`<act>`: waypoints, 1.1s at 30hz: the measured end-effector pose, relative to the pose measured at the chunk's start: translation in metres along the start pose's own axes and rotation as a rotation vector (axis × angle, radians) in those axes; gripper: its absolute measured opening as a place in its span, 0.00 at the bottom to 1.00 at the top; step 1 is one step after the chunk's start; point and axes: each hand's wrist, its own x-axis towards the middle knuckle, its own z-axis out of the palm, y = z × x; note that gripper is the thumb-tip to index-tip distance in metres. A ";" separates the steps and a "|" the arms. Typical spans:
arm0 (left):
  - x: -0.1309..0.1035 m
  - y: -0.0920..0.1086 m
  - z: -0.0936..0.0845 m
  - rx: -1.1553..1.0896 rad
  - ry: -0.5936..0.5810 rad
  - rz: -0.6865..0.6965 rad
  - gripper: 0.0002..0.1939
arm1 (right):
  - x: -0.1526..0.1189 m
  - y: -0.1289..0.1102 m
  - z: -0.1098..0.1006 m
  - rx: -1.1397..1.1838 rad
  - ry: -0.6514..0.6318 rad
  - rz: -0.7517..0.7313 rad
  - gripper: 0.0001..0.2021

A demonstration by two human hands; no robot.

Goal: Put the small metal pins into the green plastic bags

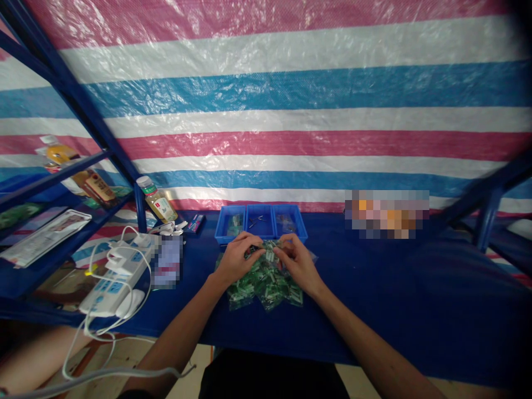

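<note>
Pinched by left hand (238, 259) and right hand (299, 264) — one green packet (270, 246).
More packets (268, 285) lie beneath — blue trays (221, 239) just beyond.

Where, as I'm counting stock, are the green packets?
In the head view, the green packets lie at centre on the blue table, in front of the blue bins, the left hand and right hand over their far part.

The packets (271, 289) look glossy plastic, the sheeting (291, 88) (also plastic) shiny and crinkled.
</note>
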 end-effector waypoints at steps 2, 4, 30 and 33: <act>0.000 0.000 -0.001 0.007 -0.030 0.055 0.06 | 0.000 0.001 0.001 0.056 0.017 0.009 0.16; 0.001 0.000 -0.001 0.012 -0.035 0.109 0.10 | -0.001 0.000 0.001 0.080 0.032 0.001 0.18; -0.004 -0.005 0.002 0.044 0.061 -0.004 0.09 | 0.001 -0.008 -0.006 -0.248 -0.027 -0.053 0.15; -0.005 -0.007 0.002 0.071 0.087 -0.058 0.08 | 0.001 -0.006 -0.005 -0.268 -0.002 -0.064 0.14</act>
